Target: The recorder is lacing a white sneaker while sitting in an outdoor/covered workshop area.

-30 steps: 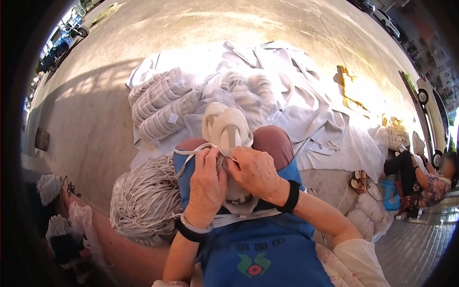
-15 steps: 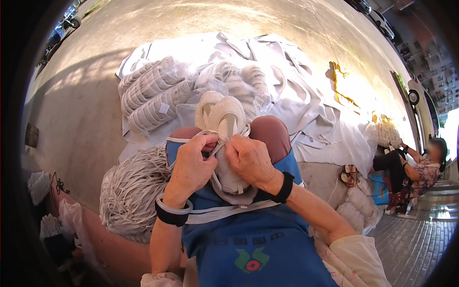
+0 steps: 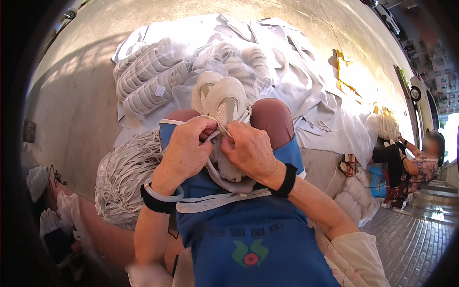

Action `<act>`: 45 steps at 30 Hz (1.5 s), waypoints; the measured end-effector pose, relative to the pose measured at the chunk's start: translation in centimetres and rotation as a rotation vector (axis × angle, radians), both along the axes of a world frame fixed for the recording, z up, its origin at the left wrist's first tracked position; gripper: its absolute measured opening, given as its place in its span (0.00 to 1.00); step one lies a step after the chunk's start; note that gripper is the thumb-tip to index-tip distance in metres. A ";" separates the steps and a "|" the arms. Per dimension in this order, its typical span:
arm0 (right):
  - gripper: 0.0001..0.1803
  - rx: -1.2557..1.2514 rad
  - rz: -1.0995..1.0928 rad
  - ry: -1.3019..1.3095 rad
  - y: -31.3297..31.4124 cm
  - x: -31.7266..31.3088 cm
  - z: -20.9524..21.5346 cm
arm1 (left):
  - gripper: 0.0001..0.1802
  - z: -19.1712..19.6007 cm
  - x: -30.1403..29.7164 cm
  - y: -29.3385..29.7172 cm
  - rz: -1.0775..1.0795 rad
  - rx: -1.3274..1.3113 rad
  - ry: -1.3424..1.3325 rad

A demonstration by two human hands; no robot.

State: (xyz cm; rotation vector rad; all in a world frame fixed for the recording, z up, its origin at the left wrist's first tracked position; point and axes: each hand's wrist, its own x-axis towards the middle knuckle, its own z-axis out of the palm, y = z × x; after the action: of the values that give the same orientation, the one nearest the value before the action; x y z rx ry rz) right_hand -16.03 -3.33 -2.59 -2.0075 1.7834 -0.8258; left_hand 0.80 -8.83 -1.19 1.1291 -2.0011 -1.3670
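Observation:
A pale beige sneaker (image 3: 231, 93) with a mesh toe panel rests in my lap, its toe pointing away from me. Its mate (image 3: 204, 88) lies against its left side, partly covered by it. Over the laced front, my left hand (image 3: 187, 143) pinches a flat off-white shoelace (image 3: 211, 118). My right hand (image 3: 252, 149) is closed beside it, fingertips also at the lacing. The two hands nearly meet, and they hide much of the lace between the fingers. A blue apron (image 3: 253, 225) covers my lap below the shoe.
Left of my knee lies a big heap of off-white laces (image 3: 126, 184). Beyond my knees, plastic-wrapped rows of sneakers (image 3: 153, 88) rest on a pale sheet (image 3: 311, 91). At right, another person (image 3: 420, 165) sits near a light bundle (image 3: 387, 128). Plastic bags (image 3: 71, 213) stand at lower left.
The whole view has shifted, so the shoes and sheet appear higher. My left forearm sits slightly farther left. Both hands stay closed at the lacing, with only small finger movement.

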 end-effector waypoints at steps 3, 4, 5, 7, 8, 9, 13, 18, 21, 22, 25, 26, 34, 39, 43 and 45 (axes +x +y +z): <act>0.07 -0.044 0.003 0.036 0.6 0.2 -0.5 | 0.17 0.2 0.3 -0.3 -0.031 0.077 0.040; 0.07 -0.097 0.004 0.061 0.5 0.3 -0.7 | 0.15 0.4 0.3 -0.4 -0.024 0.095 0.038; 0.08 -0.154 0.007 0.085 0.4 0.3 -0.9 | 0.15 0.2 0.4 -0.4 -0.020 0.103 0.037; 0.08 -0.169 0.015 0.087 0.5 0.4 -1.1 | 0.15 -0.2 0.7 -0.3 -0.017 0.078 0.126; 0.09 -0.195 0.019 0.091 0.5 0.4 -1.1 | 0.13 -0.4 0.5 -0.1 -0.011 0.037 0.162; 0.09 -0.190 0.026 0.088 0.6 0.4 -0.9 | 0.13 -0.6 0.4 0.0 -0.002 0.041 0.160; 0.09 -0.207 0.080 0.106 0.6 0.2 0.0 | 0.09 -0.7 0.0 0.3 0.010 -0.011 0.197; 0.08 -0.133 0.149 0.335 0.0 -0.2 0.6 | 0.09 -0.3 -0.2 0.6 -0.017 -0.046 0.149; 0.07 -0.099 0.288 0.120 -0.3 -2.1 1.9 | 0.11 -1.3 -0.9 2.7 0.166 0.090 0.163; 0.06 0.048 0.378 -0.047 0.4 -2.7 3.1 | 0.15 -2.1 -1.1 3.8 0.234 -0.073 0.091; 0.04 0.366 0.461 -0.321 2.0 -5.2 6.6 | 0.25 -2.6 -2.5 7.4 0.245 -0.317 0.008; 0.03 0.273 0.380 -0.325 2.4 -5.5 6.3 | 0.29 -3.0 -3.2 8.3 0.244 -0.373 -0.005; 0.05 0.002 0.359 -0.421 -1.5 -1.7 4.0 | 0.33 -6.5 -2.9 6.8 0.069 -0.299 0.012; 0.11 0.109 0.383 -0.354 -1.3 -2.3 4.1 | 0.32 -4.1 -3.3 6.8 0.113 -0.027 0.275; 0.14 0.276 0.405 -0.619 0.2 -5.1 11.1 | 0.29 -3.0 -3.1 7.1 0.161 -0.449 0.023; 0.14 0.422 0.293 -0.795 2.5 -7.0 15.4 | 0.24 -1.6 -2.7 7.4 0.222 -0.486 0.017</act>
State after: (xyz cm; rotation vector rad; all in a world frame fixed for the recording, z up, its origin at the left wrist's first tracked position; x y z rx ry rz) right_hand -23.01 -0.84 12.79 -1.3398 1.0632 -0.8854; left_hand -1.92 -1.41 -2.76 1.0611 -1.9749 -0.7217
